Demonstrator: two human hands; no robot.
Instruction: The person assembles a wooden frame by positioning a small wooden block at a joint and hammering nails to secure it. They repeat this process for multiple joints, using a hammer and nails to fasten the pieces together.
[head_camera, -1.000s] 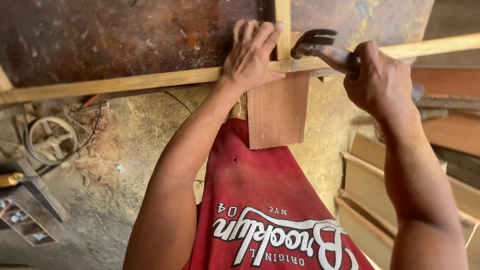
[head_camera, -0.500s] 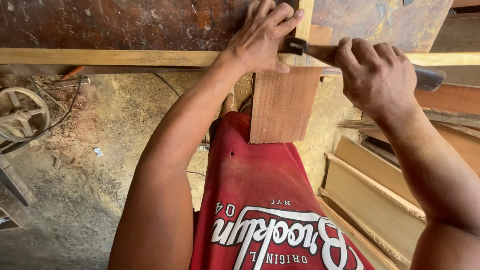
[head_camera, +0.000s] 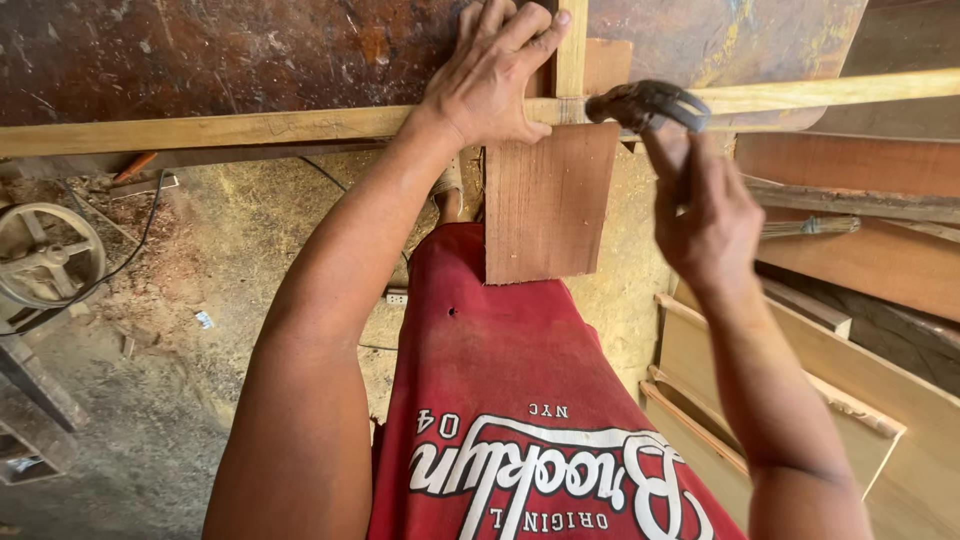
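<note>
Hammer (head_camera: 648, 104) in clenched right hand (head_camera: 705, 215) fingers, left hand (head_camera: 490, 80) pressed flat, fingers released, on wooden strip (head_camera: 250, 128).

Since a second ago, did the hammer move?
Yes. The hammer head has swung left along the long wooden strip, closer to the upright strip and the left hand; the right hand dropped below it.

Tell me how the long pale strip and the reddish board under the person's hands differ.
The pale wooden strip is thin and long, running across the view; the reddish board is broad, short and points toward the person. The strip is light yellow, the board red-brown. The left hand presses where they cross; the right hand holds a hammer there. Both are bare sawn wood.
</note>
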